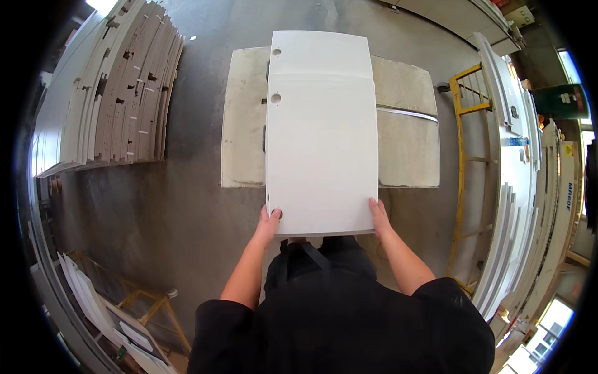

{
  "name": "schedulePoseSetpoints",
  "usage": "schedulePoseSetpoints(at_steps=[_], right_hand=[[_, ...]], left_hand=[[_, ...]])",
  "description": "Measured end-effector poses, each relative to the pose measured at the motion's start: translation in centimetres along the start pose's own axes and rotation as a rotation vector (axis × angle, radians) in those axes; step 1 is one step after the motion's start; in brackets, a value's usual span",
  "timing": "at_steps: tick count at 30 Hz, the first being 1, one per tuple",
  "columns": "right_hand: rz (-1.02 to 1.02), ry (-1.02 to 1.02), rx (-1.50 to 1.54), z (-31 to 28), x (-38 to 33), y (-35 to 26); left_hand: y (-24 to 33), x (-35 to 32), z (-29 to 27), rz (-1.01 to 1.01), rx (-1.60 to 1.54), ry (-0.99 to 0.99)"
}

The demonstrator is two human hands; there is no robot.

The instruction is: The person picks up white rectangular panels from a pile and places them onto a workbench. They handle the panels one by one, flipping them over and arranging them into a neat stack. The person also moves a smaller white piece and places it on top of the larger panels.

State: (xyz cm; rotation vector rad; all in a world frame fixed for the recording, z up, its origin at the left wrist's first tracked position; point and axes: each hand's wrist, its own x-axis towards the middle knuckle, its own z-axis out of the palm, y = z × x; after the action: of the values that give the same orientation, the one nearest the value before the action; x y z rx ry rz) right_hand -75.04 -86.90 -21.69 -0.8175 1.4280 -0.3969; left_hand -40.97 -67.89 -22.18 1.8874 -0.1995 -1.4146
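A long white cabinet door panel (322, 143) stretches away from my body. Round hinge holes run along its left edge. Toward the far end, a faint step crosses the white surface, and I cannot tell whether a second panel lies under it. My left hand (268, 224) grips the near left corner, thumb on top beside the nearest hole. At the near right edge, my right hand (379, 217) holds the same panel with its thumb on top. The other fingers of both hands are mostly hidden below. Beneath the panel's far part lies a worn beige platform (408, 156).
A tall stack of boards (124, 93) stands at the left. On the right, a yellow metal cart frame (462, 143) is beside long white panels (507, 156). Another yellow frame (163, 305) with leaning boards is at the lower left. Grey concrete floor (199, 124) surrounds the platform.
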Motion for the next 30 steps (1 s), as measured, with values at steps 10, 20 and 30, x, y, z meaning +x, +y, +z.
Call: schedulePoseSetpoints(at_steps=[10, 20, 30], right_hand=[[-0.287, -0.013, -0.055, 1.7, -2.6, -0.7], [-0.356, 0.05, -0.241, 0.1, -2.5, 3.2], [-0.413, 0.047, -0.23, 0.7, -2.3, 1.2]], left_hand=[[-2.7, -1.2, 1.4, 0.312, -0.175, 0.149], [-1.0, -4.2, 3.0, 0.184, -0.375, 0.258], [-0.7, -2.6, 2.9, 0.173, -0.469, 0.265]])
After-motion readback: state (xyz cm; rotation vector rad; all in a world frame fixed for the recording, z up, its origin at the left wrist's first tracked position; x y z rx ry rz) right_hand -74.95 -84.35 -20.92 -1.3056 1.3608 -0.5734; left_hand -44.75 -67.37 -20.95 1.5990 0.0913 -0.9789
